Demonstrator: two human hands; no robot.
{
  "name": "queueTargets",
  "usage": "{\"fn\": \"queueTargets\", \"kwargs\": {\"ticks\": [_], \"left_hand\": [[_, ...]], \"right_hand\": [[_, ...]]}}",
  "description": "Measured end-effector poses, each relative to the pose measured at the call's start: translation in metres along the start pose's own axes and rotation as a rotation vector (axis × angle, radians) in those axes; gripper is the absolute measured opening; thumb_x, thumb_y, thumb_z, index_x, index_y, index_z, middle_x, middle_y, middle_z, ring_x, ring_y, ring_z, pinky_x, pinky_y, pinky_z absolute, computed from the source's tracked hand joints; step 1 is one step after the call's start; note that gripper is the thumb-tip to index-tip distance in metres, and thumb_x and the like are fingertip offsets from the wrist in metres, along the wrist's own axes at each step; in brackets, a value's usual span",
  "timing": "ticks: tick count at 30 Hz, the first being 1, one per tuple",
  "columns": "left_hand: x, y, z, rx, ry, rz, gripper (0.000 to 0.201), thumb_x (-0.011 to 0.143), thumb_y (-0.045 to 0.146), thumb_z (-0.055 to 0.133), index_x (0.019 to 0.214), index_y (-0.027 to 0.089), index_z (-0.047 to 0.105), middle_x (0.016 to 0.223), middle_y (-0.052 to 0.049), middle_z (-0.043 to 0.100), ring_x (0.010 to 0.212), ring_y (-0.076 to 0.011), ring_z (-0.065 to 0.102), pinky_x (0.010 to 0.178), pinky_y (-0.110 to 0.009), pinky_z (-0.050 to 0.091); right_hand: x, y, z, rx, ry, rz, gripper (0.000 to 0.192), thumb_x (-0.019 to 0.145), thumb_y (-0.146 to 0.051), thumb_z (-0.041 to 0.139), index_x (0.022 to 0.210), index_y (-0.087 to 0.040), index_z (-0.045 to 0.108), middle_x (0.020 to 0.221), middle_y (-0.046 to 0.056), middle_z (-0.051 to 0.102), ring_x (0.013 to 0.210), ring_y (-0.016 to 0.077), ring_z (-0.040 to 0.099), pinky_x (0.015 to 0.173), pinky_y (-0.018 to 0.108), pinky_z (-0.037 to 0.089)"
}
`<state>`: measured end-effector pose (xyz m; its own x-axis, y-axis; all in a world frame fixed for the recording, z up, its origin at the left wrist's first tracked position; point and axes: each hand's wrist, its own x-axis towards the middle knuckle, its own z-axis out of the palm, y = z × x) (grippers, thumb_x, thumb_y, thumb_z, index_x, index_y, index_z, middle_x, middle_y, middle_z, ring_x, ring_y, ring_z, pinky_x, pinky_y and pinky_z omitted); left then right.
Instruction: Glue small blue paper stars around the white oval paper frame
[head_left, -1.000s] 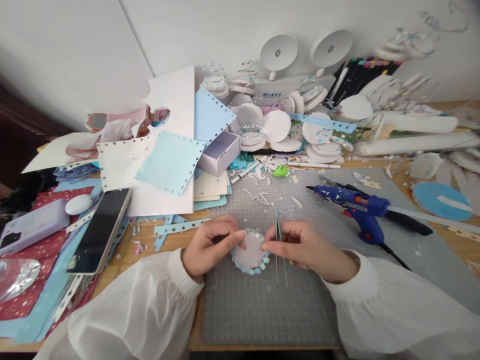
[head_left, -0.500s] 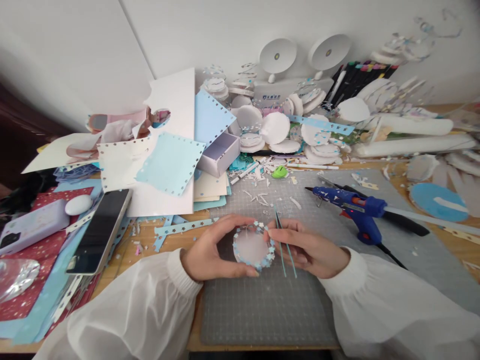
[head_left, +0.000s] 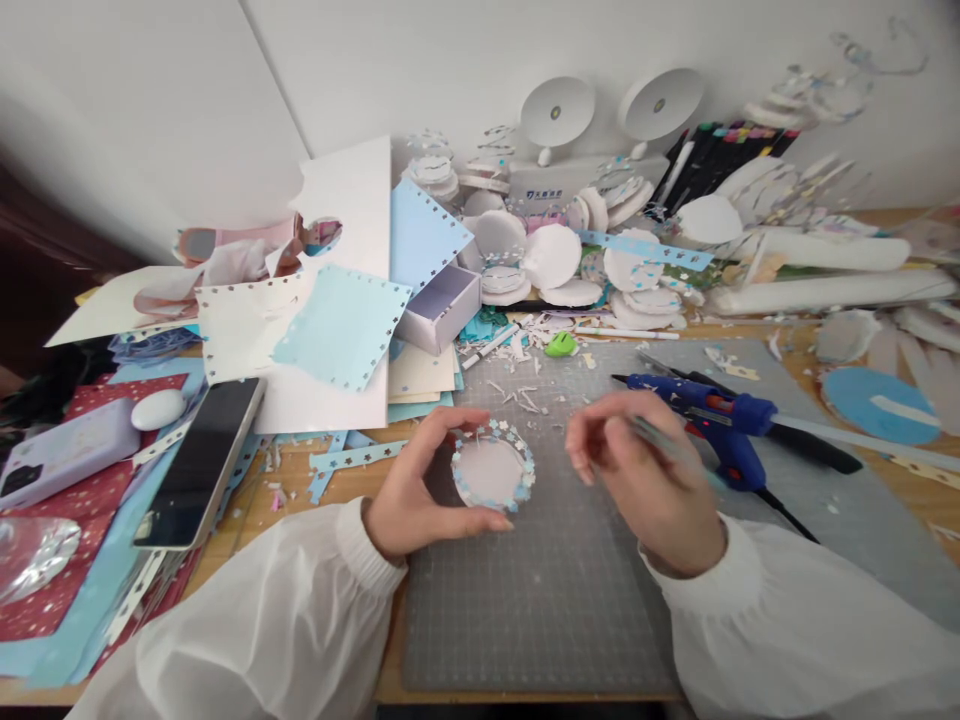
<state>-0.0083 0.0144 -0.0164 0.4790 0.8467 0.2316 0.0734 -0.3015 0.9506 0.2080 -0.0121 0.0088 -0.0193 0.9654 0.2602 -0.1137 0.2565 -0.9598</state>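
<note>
My left hand (head_left: 420, 490) holds a small white disc (head_left: 491, 470) rimmed with a blue star-punched strip, thumb under it and forefinger over its top edge, just above the grey cutting mat (head_left: 540, 600). My right hand (head_left: 645, 475) has drawn away to the right of the disc and grips thin teal tweezers (head_left: 660, 440), blurred by motion, pointing toward the blue glue gun (head_left: 712, 415). Both arms wear white sleeves.
A dark phone (head_left: 199, 460) and a lilac case (head_left: 64, 450) lie at the left. Punched blue and white paper sheets (head_left: 337, 325), a small open box (head_left: 442, 305), stacked white discs (head_left: 555, 255), markers (head_left: 712, 150) and paper scraps crowd the back of the desk.
My right hand let go of the disc's edge and swung right with the tweezers, toward the glue gun. My left hand lifted and tilted the disc slightly left.
</note>
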Motion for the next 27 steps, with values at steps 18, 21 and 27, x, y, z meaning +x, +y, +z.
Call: {"fn": "queueTargets", "kwargs": {"ticks": [18, 21, 27], "left_hand": [[-0.0035, -0.0017, -0.0005, -0.049, -0.084, 0.012, 0.082, 0.053, 0.037, 0.085, 0.123, 0.023, 0.045, 0.109, -0.010, 0.053, 0.099, -0.0257, 0.052, 0.085, -0.036, 0.042], [-0.0049, -0.0021, -0.0006, -0.079, -0.106, 0.015, 0.081, 0.054, 0.035, 0.085, 0.123, 0.023, 0.044, 0.108, -0.010, 0.054, 0.099, -0.0257, 0.052, 0.085, -0.037, 0.042], [-0.0041, -0.0018, -0.0017, -0.131, -0.144, 0.019, 0.085, 0.053, 0.031, 0.085, 0.125, 0.023, 0.042, 0.111, -0.010, 0.054, 0.102, -0.0265, 0.051, 0.089, -0.038, 0.041]], "right_hand": [[-0.0060, -0.0013, 0.0040, -0.697, -0.342, -0.668, 0.017, 0.081, -0.008, 0.053, 0.091, -0.022, 0.055, 0.076, 0.001, 0.063, 0.077, 0.0146, 0.054, 0.074, 0.031, 0.047], [-0.0056, -0.0004, 0.0027, -0.713, -0.360, -0.678, 0.016, 0.082, -0.010, 0.053, 0.092, -0.022, 0.055, 0.077, 0.001, 0.063, 0.079, 0.0148, 0.054, 0.074, 0.031, 0.047], [-0.0063, 0.0025, 0.0003, -0.737, -0.372, -0.676, 0.015, 0.084, -0.013, 0.052, 0.094, -0.024, 0.057, 0.078, 0.002, 0.062, 0.081, 0.0157, 0.053, 0.073, 0.031, 0.047]]}}
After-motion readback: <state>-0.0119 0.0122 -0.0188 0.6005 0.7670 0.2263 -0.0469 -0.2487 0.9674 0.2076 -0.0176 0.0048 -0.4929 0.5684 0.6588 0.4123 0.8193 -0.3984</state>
